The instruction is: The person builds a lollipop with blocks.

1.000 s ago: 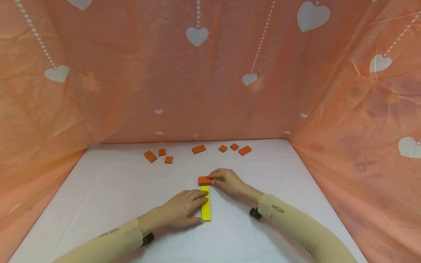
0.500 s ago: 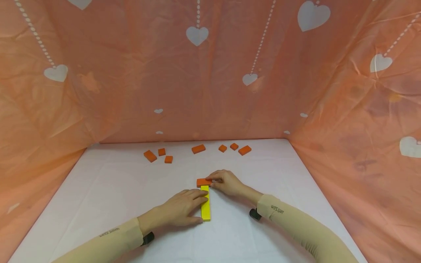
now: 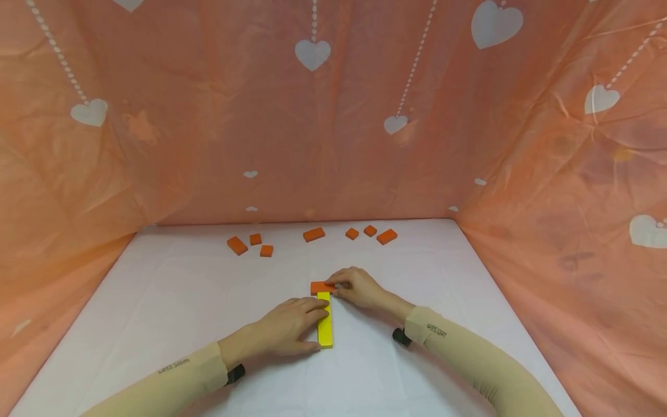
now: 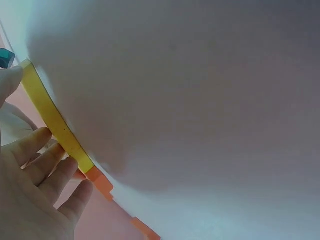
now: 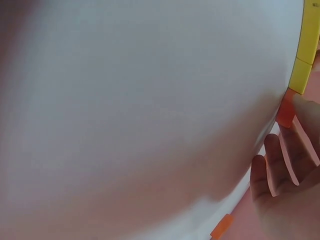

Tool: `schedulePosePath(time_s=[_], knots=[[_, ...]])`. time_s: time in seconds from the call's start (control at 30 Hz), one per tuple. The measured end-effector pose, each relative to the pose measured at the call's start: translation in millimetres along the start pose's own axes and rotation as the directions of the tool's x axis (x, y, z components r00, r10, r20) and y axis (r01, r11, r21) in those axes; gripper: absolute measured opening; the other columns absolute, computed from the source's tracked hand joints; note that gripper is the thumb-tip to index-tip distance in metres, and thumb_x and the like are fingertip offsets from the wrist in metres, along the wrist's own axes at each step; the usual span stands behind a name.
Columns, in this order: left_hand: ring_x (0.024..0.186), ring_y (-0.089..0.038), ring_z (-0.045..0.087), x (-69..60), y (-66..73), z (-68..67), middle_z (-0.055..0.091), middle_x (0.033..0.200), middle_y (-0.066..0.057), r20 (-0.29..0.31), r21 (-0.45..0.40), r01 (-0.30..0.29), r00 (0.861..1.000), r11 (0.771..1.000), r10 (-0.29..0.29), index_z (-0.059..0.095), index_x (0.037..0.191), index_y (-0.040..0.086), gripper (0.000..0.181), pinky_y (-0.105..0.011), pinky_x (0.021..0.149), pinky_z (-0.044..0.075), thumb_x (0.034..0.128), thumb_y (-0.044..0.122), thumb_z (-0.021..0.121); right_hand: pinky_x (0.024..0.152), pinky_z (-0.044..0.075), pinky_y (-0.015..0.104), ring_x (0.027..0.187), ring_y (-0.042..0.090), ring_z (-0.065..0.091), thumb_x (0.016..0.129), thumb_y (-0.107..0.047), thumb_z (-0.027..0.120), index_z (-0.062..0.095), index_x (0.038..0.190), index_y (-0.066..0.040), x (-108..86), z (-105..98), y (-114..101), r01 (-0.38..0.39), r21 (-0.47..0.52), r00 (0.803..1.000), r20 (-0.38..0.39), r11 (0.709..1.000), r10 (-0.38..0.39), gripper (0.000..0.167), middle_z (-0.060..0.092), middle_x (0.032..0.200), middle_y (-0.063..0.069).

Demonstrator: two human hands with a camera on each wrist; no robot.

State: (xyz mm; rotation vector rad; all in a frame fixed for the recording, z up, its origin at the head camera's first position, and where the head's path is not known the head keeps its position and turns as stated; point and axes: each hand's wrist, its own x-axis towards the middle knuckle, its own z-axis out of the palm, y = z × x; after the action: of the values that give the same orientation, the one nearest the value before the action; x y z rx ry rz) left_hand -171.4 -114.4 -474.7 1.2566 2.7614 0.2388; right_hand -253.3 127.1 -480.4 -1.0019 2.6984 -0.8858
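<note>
Orange block [image 3: 316,288] sits crosswise at the far end of the yellow strip [image 3: 325,335], pinched by the right hand [image 3: 359,288]; left hand [image 3: 289,326] touches the strip, fingers spread. Can't tell if it's flush, so nudge gently.

8 orange blocks [image 3: 314,234] and yellow strip [image 3: 325,333] on white tabletop [image 3: 182,289].

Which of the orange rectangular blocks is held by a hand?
The orange rectangular block at the far end of the yellow strip; the right hand pinches it, while the other orange blocks lie untouched farther back.
</note>
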Motion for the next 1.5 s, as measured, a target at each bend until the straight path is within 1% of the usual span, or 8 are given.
schedulePosePath(time_s=[0.23,0.53,0.7,0.93,1.03,1.17,1.27,1.5], knots=[[0.145,-0.025,0.045,0.0,0.7,2.5,0.049,0.158,-0.003,0.014,-0.01,0.004,1.0,1.0,-0.004,0.058,0.147,0.012,0.068,-0.05,0.118,0.04,0.0946,0.054,0.07,0.105,0.051,0.047,0.122,0.026,0.063,0.099,-0.013,0.072,0.075,0.129,-0.012,-1.7,2,0,-0.029,0.037,0.999,0.015,0.999,0.029,0.029,0.073,0.129,0.004],[0.145,-0.025,0.045,2.3,0.2,-1.5,0.049,0.157,-0.004,0.012,0.007,0.008,1.0,1.0,-0.008,0.059,0.146,0.012,0.068,-0.05,0.118,0.04,0.0941,0.055,0.07,0.109,0.048,0.048,0.124,0.027,0.062,0.099,-0.012,0.071,0.074,0.13,-0.012,-0.6,-2,-1,-0.036,0.047,0.999,0.012,0.998,0.036,0.031,0.072,0.13,0.004],[0.145,-0.025,0.045,2.7,-0.4,-3.5,0.049,0.158,-0.004,0.026,0.004,0.011,1.0,1.0,-0.011,0.058,0.146,0.013,0.068,-0.05,0.118,0.04,0.094,0.056,0.07,0.108,0.049,0.048,0.126,0.026,0.061,0.1,-0.014,0.071,0.073,0.131,-0.013,0.4,-2,0,-0.047,0.038,0.999,0.028,0.998,0.046,0.031,0.071,0.132,0.002],[0.146,-0.026,0.045,2.7,-0.3,-2.6,0.049,0.157,-0.004,0.028,0.015,0.002,1.0,1.0,-0.002,0.059,0.146,0.013,0.068,-0.049,0.118,0.04,0.0943,0.056,0.07,0.106,0.051,0.048,0.129,0.027,0.059,0.1,-0.015,0.071,0.073,0.132,-0.013,1.0,-1,0,-0.054,0.044,0.998,0.041,0.998,0.052,0.032,0.069,0.134,0.003],[0.146,-0.026,0.044,3.4,-0.3,-2.3,0.048,0.158,-0.004,0.032,0.018,0.001,1.0,1.0,-0.002,0.058,0.146,0.013,0.068,-0.048,0.119,0.04,0.0944,0.056,0.07,0.107,0.052,0.047,0.129,0.028,0.06,0.101,-0.017,0.07,0.071,0.135,-0.013,0.2,-2,0,-0.059,0.052,0.997,0.043,0.997,0.057,0.034,0.067,0.137,0.004],[0.146,-0.026,0.044,3.7,0.1,-2.5,0.047,0.158,-0.004,0.041,0.008,0.004,0.999,1.0,-0.005,0.057,0.147,0.013,0.068,-0.048,0.119,0.039,0.0947,0.056,0.07,0.106,0.053,0.045,0.125,0.028,0.063,0.101,-0.021,0.07,0.066,0.141,-0.013,-2.3,-3,-2,-0.09,0.069,0.995,0.04,0.994,0.087,0.041,0.063,0.143,0.006],[0.147,-0.027,0.043,3.3,0.4,-3.0,0.047,0.159,-0.005,0.044,-0.001,0.006,0.999,1.0,-0.006,0.057,0.146,0.012,0.068,-0.048,0.119,0.039,0.0949,0.055,0.07,0.107,0.052,0.045,0.126,0.028,0.062,0.102,-0.023,0.069,0.062,0.145,-0.013,-5.5,-5,-4,-0.106,0.099,0.994,0.042,0.989,0.103,0.045,0.06,0.146,0.007],[0.148,-0.027,0.04,3.3,-1.1,-3.2,0.043,0.161,-0.006,0.047,-0.026,0.009,0.999,1.0,-0.008,0.057,0.147,0.012,0.068,-0.049,0.12,0.037,0.0953,0.055,0.07,0.109,0.05,0.047,0.129,0.03,0.061,0.102,-0.024,0.069,0.056,0.15,-0.01,-13.9,-8,-9,-0.105,0.142,0.994,0.011,0.984,0.105,0.051,0.054,0.153,0.009]])
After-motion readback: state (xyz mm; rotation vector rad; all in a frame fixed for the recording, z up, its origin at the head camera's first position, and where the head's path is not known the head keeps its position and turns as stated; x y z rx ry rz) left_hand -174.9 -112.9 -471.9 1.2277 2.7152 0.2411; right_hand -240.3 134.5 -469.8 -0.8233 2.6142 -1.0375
